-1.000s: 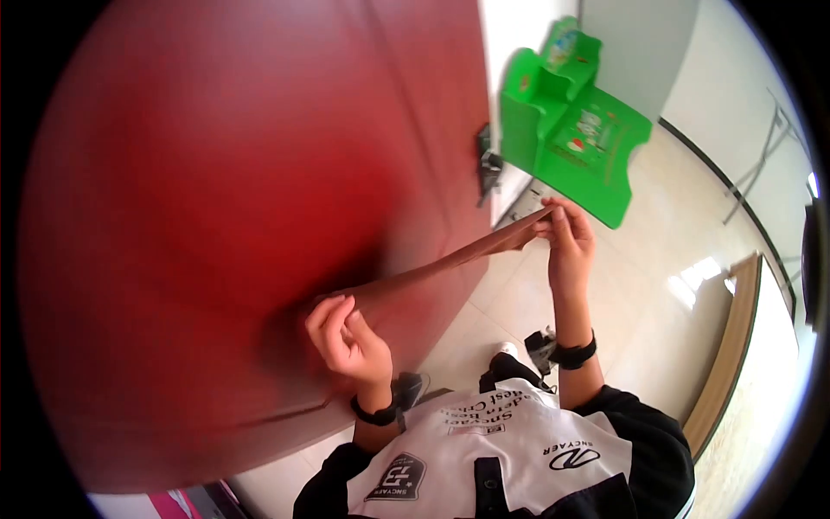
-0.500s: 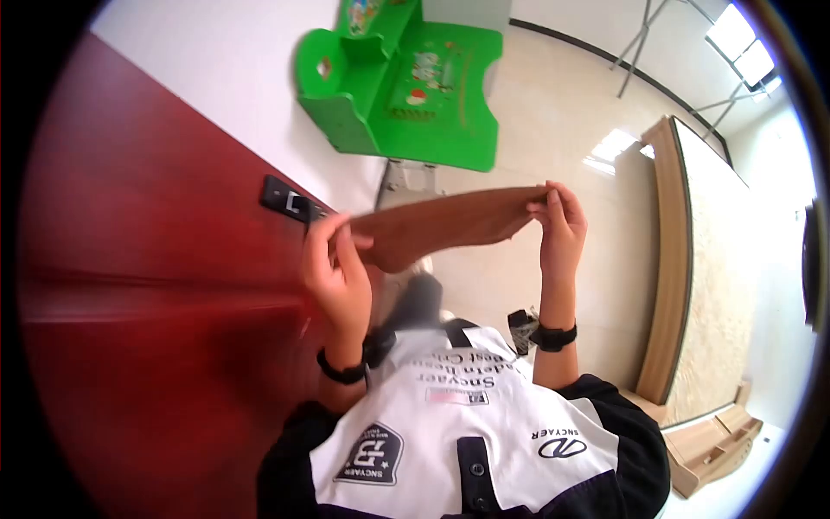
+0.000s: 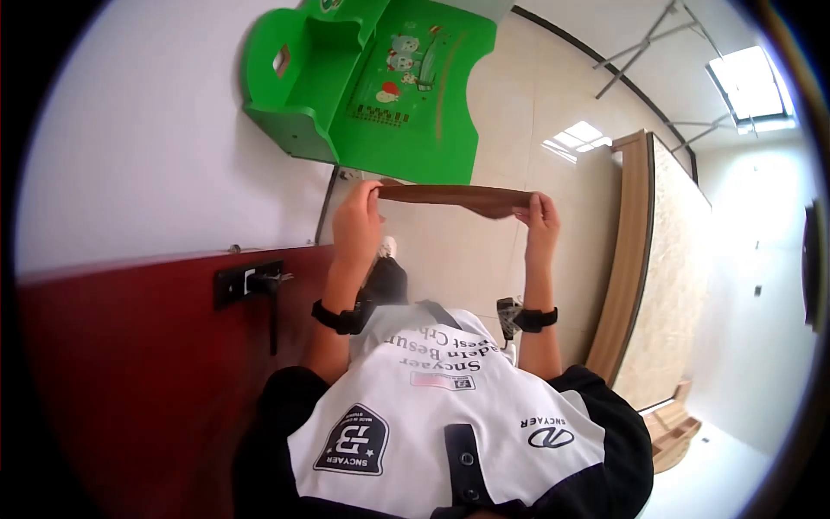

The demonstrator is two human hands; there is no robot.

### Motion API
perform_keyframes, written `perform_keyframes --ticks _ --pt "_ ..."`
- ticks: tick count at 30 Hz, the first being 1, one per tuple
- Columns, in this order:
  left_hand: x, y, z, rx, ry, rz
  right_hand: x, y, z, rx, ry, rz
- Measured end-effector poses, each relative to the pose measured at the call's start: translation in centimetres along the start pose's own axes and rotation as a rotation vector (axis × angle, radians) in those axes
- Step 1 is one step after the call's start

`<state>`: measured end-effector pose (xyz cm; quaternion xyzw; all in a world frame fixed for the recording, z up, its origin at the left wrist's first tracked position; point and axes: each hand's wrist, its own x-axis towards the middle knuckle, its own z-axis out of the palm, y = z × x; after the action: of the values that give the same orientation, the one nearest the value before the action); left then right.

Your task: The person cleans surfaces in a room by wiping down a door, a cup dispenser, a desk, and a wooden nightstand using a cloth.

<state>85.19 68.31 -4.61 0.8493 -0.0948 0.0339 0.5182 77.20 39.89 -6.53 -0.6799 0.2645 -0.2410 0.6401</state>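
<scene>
A brown cloth (image 3: 458, 197) is stretched between my two hands, roughly level, its lower edge sagging toward the right. My left hand (image 3: 357, 223) pinches its left end, with the back of the hand toward the camera. At the other end, my right hand (image 3: 539, 218) grips the cloth between thumb and fingers. Both wrists wear black bands. Beyond the cloth stands a green desk (image 3: 415, 95) with printed cartoon figures.
A red door (image 3: 156, 363) with a black handle (image 3: 249, 284) is at the left, beside a white wall (image 3: 156, 156). On the right lies a wood-framed bed or platform (image 3: 670, 277). A metal rack (image 3: 640, 43) stands at the far right wall.
The view has turned away from the red door toward the green desk and floor. The cloth, still held at both ends, has been raised and now hangs narrower and nearly level.
</scene>
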Motion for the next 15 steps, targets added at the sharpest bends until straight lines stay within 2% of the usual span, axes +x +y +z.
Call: perform_keyframes --ticks 1,5,10,12,13,14,15 --pt "1.2 -0.5 0.1 -0.050 -0.005 -0.145 1.6 0.5 1.5 -0.037 -0.034 0.033" --pt "2.9 -5.1 1.2 0.028 0.000 -0.153 4.0 1.4 3.7 -0.108 -0.139 0.124" --pt "7.1 -6.7 3.4 0.127 -0.083 -0.251 8.1 2.1 4.5 -0.177 -0.129 0.190" --pt "8.5 -7.9 4.9 -0.052 -0.012 -0.276 11.7 2.0 5.2 -0.199 -0.150 0.151" --pt "9.8 -8.7 5.9 -0.039 0.003 -0.274 13.8 2.0 5.8 -0.227 -0.168 0.104" --pt "10.8 -10.1 7.3 -0.021 -0.001 -0.291 16.0 1.9 7.1 -0.172 -0.208 0.080" --pt "12.0 -11.9 9.0 -0.115 0.103 -0.278 18.3 2.7 8.3 -0.090 -0.301 0.090"
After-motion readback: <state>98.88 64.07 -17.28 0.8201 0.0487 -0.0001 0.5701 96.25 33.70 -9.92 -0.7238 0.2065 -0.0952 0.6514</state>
